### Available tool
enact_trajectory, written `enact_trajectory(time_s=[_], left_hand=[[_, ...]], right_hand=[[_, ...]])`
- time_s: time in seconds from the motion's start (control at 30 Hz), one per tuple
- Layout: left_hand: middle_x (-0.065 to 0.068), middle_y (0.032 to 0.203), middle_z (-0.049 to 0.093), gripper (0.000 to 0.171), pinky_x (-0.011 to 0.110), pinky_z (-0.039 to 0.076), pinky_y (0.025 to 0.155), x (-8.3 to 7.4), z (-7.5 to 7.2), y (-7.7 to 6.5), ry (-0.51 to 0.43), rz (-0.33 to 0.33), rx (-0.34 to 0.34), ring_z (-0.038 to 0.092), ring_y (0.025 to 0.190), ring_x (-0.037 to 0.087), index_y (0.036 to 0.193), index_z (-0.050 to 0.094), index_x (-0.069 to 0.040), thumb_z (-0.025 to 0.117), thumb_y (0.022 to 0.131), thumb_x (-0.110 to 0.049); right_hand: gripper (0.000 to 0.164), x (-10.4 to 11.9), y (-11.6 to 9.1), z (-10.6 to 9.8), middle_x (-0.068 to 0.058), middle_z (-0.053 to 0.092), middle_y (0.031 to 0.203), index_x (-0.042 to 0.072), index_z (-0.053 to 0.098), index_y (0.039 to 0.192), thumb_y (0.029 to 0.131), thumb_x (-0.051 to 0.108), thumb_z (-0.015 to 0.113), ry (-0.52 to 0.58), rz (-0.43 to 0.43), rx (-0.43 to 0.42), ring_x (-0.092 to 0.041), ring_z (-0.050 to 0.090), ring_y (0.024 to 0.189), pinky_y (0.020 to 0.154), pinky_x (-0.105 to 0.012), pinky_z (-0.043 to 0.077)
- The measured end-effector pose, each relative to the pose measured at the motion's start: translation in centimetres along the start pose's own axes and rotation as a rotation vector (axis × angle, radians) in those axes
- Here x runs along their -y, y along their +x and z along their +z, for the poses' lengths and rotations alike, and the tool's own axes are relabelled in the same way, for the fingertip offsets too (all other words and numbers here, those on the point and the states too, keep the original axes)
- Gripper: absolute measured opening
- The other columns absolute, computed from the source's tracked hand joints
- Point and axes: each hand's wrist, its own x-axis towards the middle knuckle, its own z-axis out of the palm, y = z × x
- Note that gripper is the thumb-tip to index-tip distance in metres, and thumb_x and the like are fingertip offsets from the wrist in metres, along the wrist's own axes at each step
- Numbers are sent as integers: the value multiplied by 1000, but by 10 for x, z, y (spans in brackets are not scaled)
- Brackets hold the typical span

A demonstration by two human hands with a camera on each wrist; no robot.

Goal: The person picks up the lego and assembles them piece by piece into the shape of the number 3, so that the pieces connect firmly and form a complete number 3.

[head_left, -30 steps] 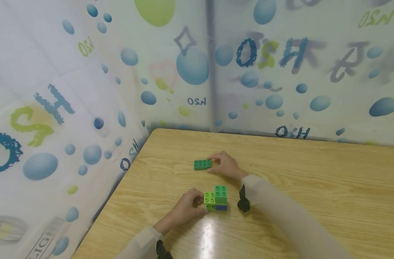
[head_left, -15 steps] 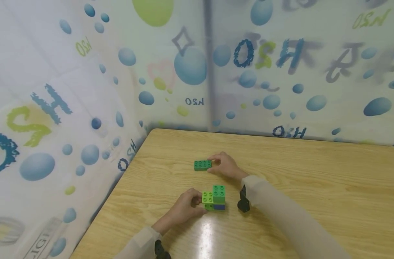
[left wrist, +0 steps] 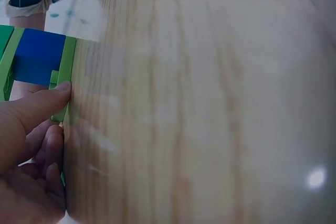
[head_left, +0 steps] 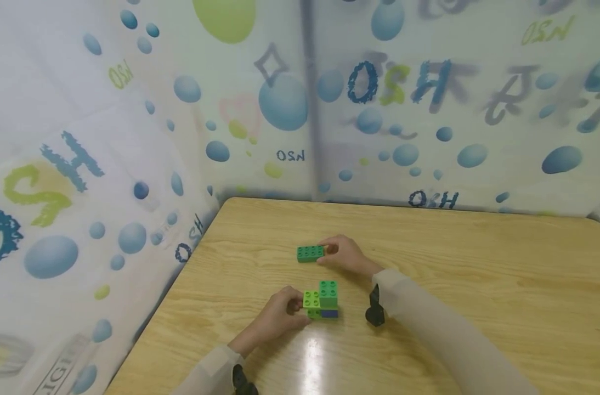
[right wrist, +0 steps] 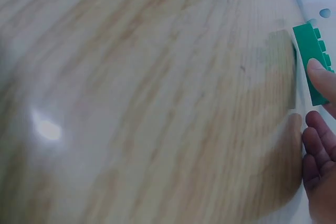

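A small stack of toy building bricks stands on the table, with lime bricks on its left, a blue brick low on the right and a taller green brick above the blue. My left hand grips the stack's left side; in the left wrist view its thumb presses a lime edge. Farther back, my right hand pinches the right end of a dark green eight-stud brick, studs up. The right wrist view shows the thumb on that brick's side, the other fingers curled below.
Both hands work over a wood-grain table, its far edge against a printed curtain that also runs down the left side. Black straps sit at the wrists. Light glares off the tabletop near the front.
The head view has turned slightly right. Relative to the table, my right hand and the dark green brick have shifted a little right. My left hand keeps its grip on the stack, nearly in place.
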Motion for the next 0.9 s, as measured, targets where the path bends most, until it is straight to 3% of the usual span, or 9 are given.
enact_trajectory(time_s=[0.3, 0.6, 0.9], left_hand=[[2, 91, 52, 36, 26, 45, 78, 1, 1, 1, 16, -9, -3, 50, 85, 16, 102, 60, 2, 76, 72, -10], [3, 89, 52, 35, 26, 44, 76, 0, 1, 1, 10, 4, -7, 49, 84, 16, 100, 61, 2, 77, 71, -9], [3, 88, 52, 34, 26, 44, 75, -1, 1, 1, 18, 18, -18, 48, 83, 16, 98, 61, 2, 77, 70, -9]], right_hand=[[48, 0, -13, -11, -8, 61, 92, -1, 60, 117, 77, 21, 74, 38, -3, 21, -18, 56, 81, 71, -33, 48], [50, 1, -26, -21, -7, 61, 95, -2, 58, 119, 78, 21, 74, 67, 29, 24, -20, 57, 85, 74, -35, 49], [49, 8, -33, -28, -8, 59, 95, -1, 59, 118, 78, 24, 74, 86, 0, 19, -21, 55, 86, 73, -36, 48]])
